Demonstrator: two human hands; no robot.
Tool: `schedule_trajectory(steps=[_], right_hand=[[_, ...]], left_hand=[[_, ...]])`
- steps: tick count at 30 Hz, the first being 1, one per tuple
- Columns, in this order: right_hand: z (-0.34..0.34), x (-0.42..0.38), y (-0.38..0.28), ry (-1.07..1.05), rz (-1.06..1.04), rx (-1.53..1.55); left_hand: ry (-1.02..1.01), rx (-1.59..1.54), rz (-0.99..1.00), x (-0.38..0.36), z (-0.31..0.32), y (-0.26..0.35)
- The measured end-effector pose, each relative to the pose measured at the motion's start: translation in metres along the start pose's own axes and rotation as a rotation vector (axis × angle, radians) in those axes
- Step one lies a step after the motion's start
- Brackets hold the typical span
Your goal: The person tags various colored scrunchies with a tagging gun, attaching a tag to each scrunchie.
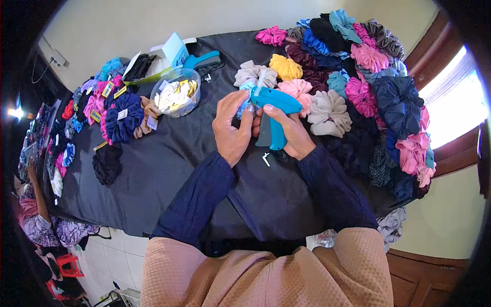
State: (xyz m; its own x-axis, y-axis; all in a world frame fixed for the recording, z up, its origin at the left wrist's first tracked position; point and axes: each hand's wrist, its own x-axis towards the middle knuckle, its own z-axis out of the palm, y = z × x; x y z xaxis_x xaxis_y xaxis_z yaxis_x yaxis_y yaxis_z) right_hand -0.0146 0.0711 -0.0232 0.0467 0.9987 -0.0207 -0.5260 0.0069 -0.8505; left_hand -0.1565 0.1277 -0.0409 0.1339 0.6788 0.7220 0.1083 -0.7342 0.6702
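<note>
My right hand is wrapped round the grip of a teal tagging gun, which points up and to the left. A strip of clear fasteners stands out of its top. Close to the gun's tip, my left hand has its fingers round a light blue scrunchie, mostly covered by the fingers. Just beyond lie a grey scrunchie, a yellow scrunchie and a pink scrunchie. A cream scrunchie is right of the gun.
Tagged scrunchies are heaped at the left beside a clear tub of tags. Behind it are an open box and another teal gun. Many scrunchies cover the table's right side. A person's arm shows at far left.
</note>
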Motion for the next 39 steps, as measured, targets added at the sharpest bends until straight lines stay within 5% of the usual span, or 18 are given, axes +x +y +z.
schedule_trajectory(steps=[22,28,36,39], right_hand=[[0.005,0.003,0.006,0.08,-0.033,-0.014],[0.015,-0.001,0.003,0.191,-0.119,-0.23],[0.008,0.002,0.007,0.117,-0.114,-0.092],[0.006,0.0,0.004,0.073,-0.071,-0.096]], left_hand=[[0.004,0.018,-0.025,0.0,0.002,0.003],[0.067,-0.054,-0.088,-0.004,0.005,0.004],[0.089,-0.125,-0.257,-0.004,0.004,-0.003],[0.049,-0.002,-0.162,0.0,-0.001,-0.008]])
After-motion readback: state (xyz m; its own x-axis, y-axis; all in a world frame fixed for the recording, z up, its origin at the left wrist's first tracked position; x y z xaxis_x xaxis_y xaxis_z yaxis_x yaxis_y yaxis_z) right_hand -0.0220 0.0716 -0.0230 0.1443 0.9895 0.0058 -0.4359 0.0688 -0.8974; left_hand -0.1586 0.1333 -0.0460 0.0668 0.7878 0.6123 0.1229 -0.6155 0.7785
